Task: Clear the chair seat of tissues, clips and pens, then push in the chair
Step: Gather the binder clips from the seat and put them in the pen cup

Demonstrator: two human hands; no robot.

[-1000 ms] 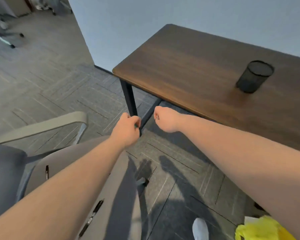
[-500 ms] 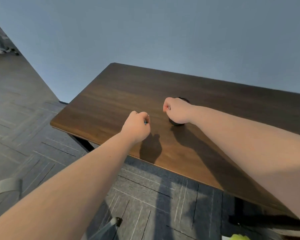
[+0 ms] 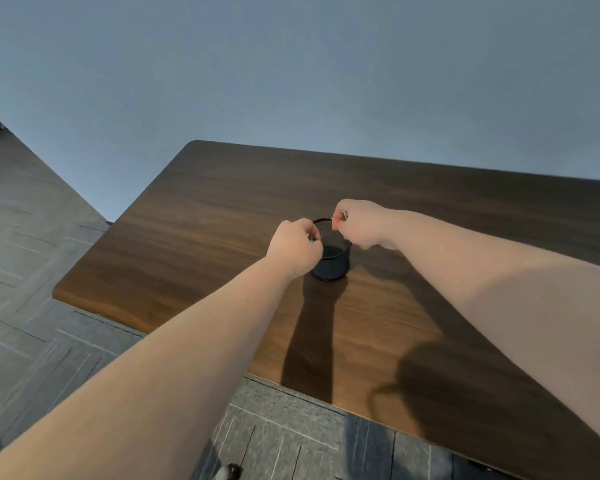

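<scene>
Two bare hands meet over a black wire-mesh cup point(image 3: 331, 261) on a dark walnut-brown wooden desk point(image 3: 194, 223).

At left, the left hand point(image 3: 295, 245) is curled into a loose fist at the cup's near rim, fingers pinched on a small teal clip point(image 3: 311, 239) that barely shows. The cup stands upright between the two hands, well in from the desk's edges. At right, the right hand point(image 3: 359, 221) is likewise closed just above the far rim, gripping a small silver metal clip point(image 3: 343, 214) between fingertips. Grey patterned carpet point(image 3: 32, 271) lies below.
</scene>
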